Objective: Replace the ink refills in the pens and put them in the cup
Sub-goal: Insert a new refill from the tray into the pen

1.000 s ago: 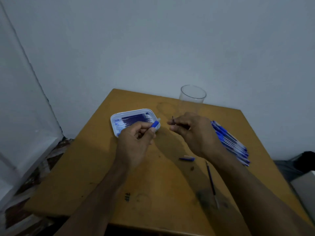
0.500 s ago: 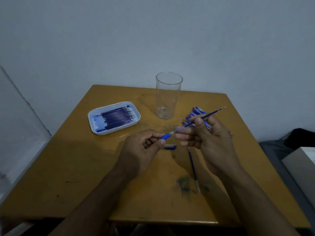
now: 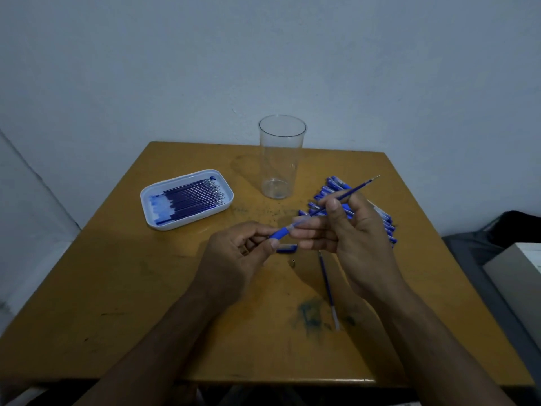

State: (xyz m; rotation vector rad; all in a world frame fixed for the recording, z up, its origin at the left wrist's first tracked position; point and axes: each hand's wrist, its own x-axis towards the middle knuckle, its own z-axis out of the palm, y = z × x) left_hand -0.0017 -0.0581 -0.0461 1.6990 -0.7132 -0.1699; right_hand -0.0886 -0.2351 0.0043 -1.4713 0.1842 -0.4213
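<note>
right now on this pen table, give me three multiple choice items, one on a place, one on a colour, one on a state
1. Where does the white tray of refills lie?
A. left of the cup
B. right of the cup
C. inside the cup

2. What colour is the pen grip that the left hand pinches?
A. red
B. blue
C. green

3. What does the clear cup hold?
A. pens
B. water
C. nothing

Answers:
1 A, the tray sits left of the cup.
2 B, the grip looks blue.
3 C, its bottom shows bare.
</note>
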